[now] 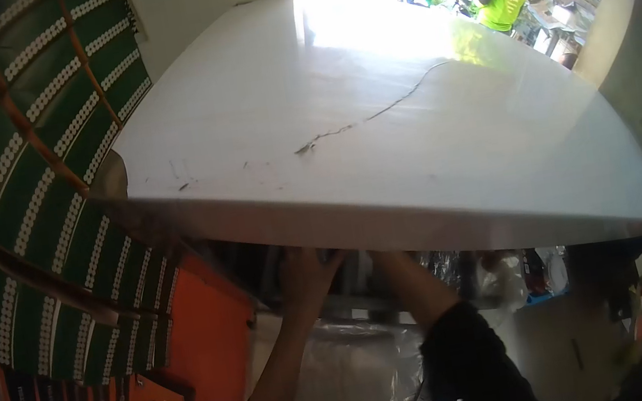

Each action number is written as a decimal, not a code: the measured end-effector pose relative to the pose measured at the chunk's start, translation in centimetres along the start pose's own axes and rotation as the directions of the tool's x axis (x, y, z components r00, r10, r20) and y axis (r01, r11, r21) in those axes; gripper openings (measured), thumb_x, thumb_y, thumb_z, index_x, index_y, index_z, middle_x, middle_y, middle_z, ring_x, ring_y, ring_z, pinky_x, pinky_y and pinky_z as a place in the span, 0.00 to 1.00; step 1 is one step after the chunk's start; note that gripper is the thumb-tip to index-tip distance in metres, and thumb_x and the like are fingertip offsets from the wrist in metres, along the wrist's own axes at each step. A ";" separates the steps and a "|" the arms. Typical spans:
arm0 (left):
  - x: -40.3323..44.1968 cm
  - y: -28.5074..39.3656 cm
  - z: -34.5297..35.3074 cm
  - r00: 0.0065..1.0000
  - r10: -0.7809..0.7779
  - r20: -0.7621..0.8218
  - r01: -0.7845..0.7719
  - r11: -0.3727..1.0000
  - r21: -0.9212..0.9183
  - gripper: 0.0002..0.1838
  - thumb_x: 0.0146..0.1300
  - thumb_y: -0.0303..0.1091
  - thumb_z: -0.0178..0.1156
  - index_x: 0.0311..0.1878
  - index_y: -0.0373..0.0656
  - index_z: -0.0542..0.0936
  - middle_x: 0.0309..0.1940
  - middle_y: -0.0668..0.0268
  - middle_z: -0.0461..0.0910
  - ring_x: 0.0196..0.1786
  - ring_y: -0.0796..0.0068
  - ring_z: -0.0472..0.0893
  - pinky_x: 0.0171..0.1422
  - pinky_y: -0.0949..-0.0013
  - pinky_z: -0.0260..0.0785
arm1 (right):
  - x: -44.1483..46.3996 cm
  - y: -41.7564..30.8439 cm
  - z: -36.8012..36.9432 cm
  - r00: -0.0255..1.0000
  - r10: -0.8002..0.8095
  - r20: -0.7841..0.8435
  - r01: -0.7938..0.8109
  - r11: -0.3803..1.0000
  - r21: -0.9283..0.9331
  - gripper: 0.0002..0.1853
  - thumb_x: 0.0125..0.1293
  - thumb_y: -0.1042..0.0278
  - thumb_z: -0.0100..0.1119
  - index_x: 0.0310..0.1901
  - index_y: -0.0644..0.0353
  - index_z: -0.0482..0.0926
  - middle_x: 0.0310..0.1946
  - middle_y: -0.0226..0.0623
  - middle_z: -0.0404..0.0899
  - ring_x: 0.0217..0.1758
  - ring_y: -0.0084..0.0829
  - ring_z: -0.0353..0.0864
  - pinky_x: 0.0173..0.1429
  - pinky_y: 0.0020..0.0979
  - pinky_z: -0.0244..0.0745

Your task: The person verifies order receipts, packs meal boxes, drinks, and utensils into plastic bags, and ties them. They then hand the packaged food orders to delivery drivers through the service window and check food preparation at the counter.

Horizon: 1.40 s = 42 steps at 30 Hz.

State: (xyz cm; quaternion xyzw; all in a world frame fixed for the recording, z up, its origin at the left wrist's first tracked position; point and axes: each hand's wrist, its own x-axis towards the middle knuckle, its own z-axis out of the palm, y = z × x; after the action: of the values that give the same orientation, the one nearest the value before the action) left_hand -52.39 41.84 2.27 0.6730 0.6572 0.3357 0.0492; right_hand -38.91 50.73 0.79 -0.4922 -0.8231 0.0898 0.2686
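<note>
A dark, straight-edged compartment (380,308) is set beneath the overhanging front of a glossy white, cracked tabletop (400,172), its rim placed on the near side of the left hand (309,273) and right hand (385,262). Both are held low, apparently so that the overhang is cleared. With fingertips hidden, whether anything is clasped cannot be told. Clear, crinkled plastic wrapping (354,366) is seen nearer the camera.
</note>
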 end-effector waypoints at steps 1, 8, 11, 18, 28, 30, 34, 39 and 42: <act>0.2 0.0 0.1 0.996 -0.071 0.048 0.072 0.997 -0.015 0.25 0.59 0.37 0.54 0.57 0.36 0.64 0.51 0.42 0.68 0.52 0.44 0.72 0.50 0.51 0.66 | -0.2 0.3 -1.2 0.999 -0.031 0.029 0.031 0.999 0.011 0.21 0.59 0.57 0.52 0.51 0.61 0.72 0.50 0.50 0.72 0.54 0.46 0.70 0.54 0.45 0.67; 1.0 -0.9 -0.6 0.991 -0.136 -0.012 0.125 0.941 -0.314 0.13 0.59 0.33 0.52 0.42 0.33 0.73 0.42 0.48 0.74 0.43 0.50 0.74 0.46 0.54 0.66 | -1.7 2.1 -7.2 0.984 -0.137 0.115 0.130 0.989 0.070 0.20 0.59 0.59 0.52 0.51 0.61 0.73 0.48 0.50 0.73 0.53 0.45 0.71 0.53 0.45 0.67; 0.1 -1.3 -1.5 0.955 -0.264 0.133 0.292 0.772 -0.565 0.12 0.59 0.32 0.52 0.42 0.32 0.73 0.40 0.49 0.74 0.44 0.50 0.73 0.51 0.53 0.64 | -1.9 1.3 -4.4 0.991 -0.136 0.016 0.136 0.990 0.032 0.20 0.59 0.59 0.51 0.50 0.62 0.73 0.48 0.50 0.73 0.52 0.45 0.71 0.52 0.45 0.67; -3.1 -2.3 2.5 0.988 0.001 -0.154 0.029 0.981 0.192 0.17 0.60 0.30 0.51 0.51 0.32 0.68 0.49 0.47 0.69 0.48 0.47 0.73 0.49 0.55 0.67 | -1.7 -2.4 8.6 0.942 -0.046 -0.333 0.011 0.994 -0.104 0.19 0.59 0.61 0.51 0.49 0.63 0.73 0.46 0.50 0.74 0.51 0.45 0.72 0.51 0.45 0.67; -1.5 1.5 -1.1 0.946 -0.286 -0.152 0.276 0.957 -0.088 0.20 0.57 0.26 0.52 0.54 0.37 0.62 0.51 0.43 0.65 0.49 0.41 0.72 0.47 0.49 0.68 | 0.5 -6.0 -1.7 0.935 0.336 -0.114 -0.330 0.942 0.068 0.15 0.62 0.62 0.47 0.43 0.62 0.76 0.31 0.49 0.79 0.38 0.45 0.80 0.43 0.44 0.73; -1.3 1.8 -1.4 0.944 -0.289 -0.157 0.275 0.956 -0.103 0.20 0.57 0.27 0.51 0.52 0.34 0.63 0.48 0.42 0.66 0.48 0.38 0.70 0.48 0.48 0.65 | 1.0 -5.9 -2.9 0.785 0.553 0.279 -0.616 0.744 0.257 0.15 0.62 0.61 0.47 0.42 0.62 0.76 0.30 0.49 0.79 0.37 0.44 0.80 0.41 0.44 0.74; -1.8 0.9 -1.4 0.977 -0.209 -0.048 0.206 0.976 -0.074 0.26 0.55 0.29 0.55 0.58 0.36 0.61 0.54 0.44 0.65 0.53 0.44 0.71 0.54 0.53 0.65 | -1.7 -6.2 -4.7 0.977 0.213 -0.017 -0.212 0.976 0.048 0.15 0.64 0.59 0.46 0.43 0.60 0.76 0.30 0.47 0.80 0.36 0.48 0.80 0.41 0.43 0.75; -7.0 0.2 -6.4 0.954 0.038 0.297 0.184 0.708 -0.682 0.42 0.48 0.25 0.66 0.65 0.39 0.55 0.59 0.53 0.64 0.62 0.63 0.65 0.62 0.63 0.62 | -12.4 -10.6 -22.8 0.824 -0.250 0.508 0.231 0.968 0.102 0.11 0.60 0.63 0.51 0.41 0.58 0.77 0.29 0.48 0.79 0.37 0.46 0.79 0.41 0.46 0.73; -15.7 17.6 -20.3 0.942 0.070 0.328 0.264 0.447 -0.854 0.56 0.39 0.44 0.74 0.69 0.42 0.49 0.65 0.49 0.51 0.66 0.52 0.59 0.66 0.54 0.56 | -19.7 -12.4 -37.4 0.784 -0.147 0.604 0.063 0.985 0.159 0.16 0.56 0.59 0.59 0.45 0.54 0.77 0.21 0.35 0.78 0.22 0.39 0.78 0.30 0.36 0.71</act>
State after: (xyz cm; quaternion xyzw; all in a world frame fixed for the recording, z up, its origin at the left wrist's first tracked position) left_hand -46.46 17.47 20.75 0.5519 0.4051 0.5134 0.5174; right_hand -21.19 23.25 30.33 -0.3712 -0.8841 0.2830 0.0233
